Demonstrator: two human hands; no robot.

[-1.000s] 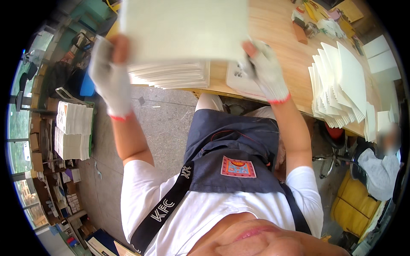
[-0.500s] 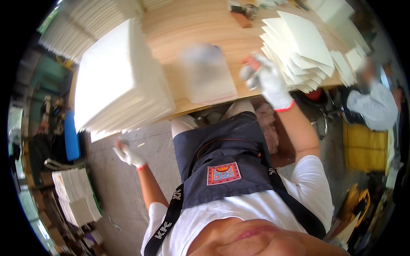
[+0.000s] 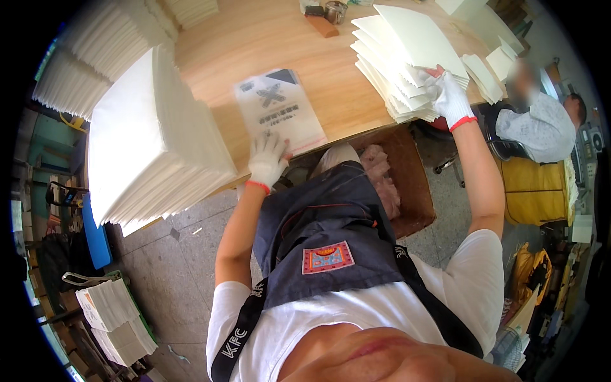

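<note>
Head-worn fisheye looks steeply down on lap and bench [image 3: 337, 95]

The left of two cameras worn side by side on the person's head faces down, with the white shirt [image 3: 382, 302] nearest below it, then the dark apron [image 3: 372, 267]. The left hand [image 3: 268, 159] and right hand [image 3: 450, 100] lie farther out, by the bench's near edge. The wide view takes in floor [image 3: 184, 267] at left, a co-worker [image 3: 541, 127] at right.

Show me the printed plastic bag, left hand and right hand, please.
Printed plastic bag [image 3: 282, 111], head view: printed face.
Left hand [image 3: 268, 158], head view: back of glove.
Right hand [image 3: 449, 99], head view: back of glove.
</note>
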